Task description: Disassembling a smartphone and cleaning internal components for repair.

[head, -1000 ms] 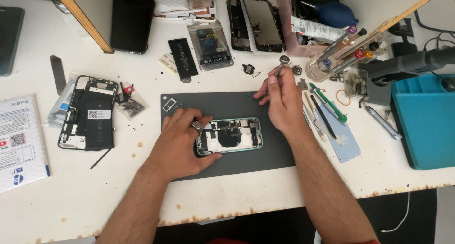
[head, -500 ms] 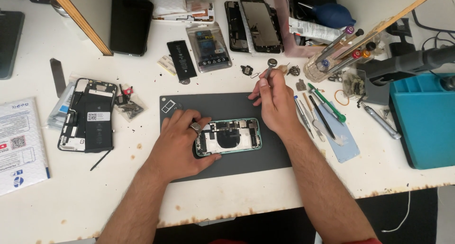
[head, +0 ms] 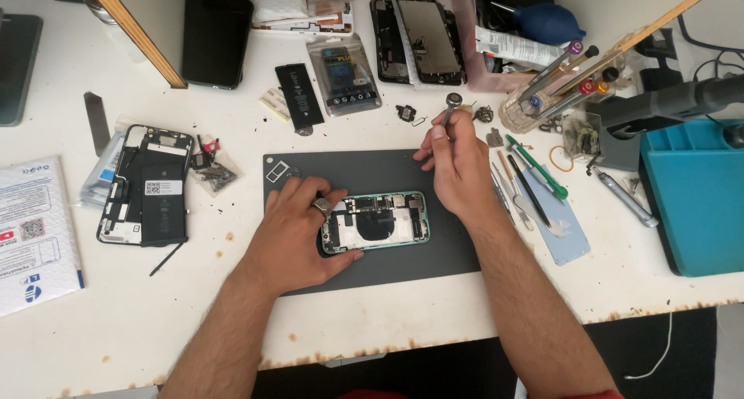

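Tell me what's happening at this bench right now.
A person is working on an opened phone with a green frame that lies on a dark mat on a white table. The left hand rests on the phone's left end, holding it in place. The right hand is lifted past the mat's far edge, pinching tweezers whose tip is by some small loose parts. Another opened phone lies to the left, and a loose black battery lies beyond the mat.

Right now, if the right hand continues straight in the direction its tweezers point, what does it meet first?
Probably the small round metal part just beyond the tweezers held by the right hand; height above the table is unclear.
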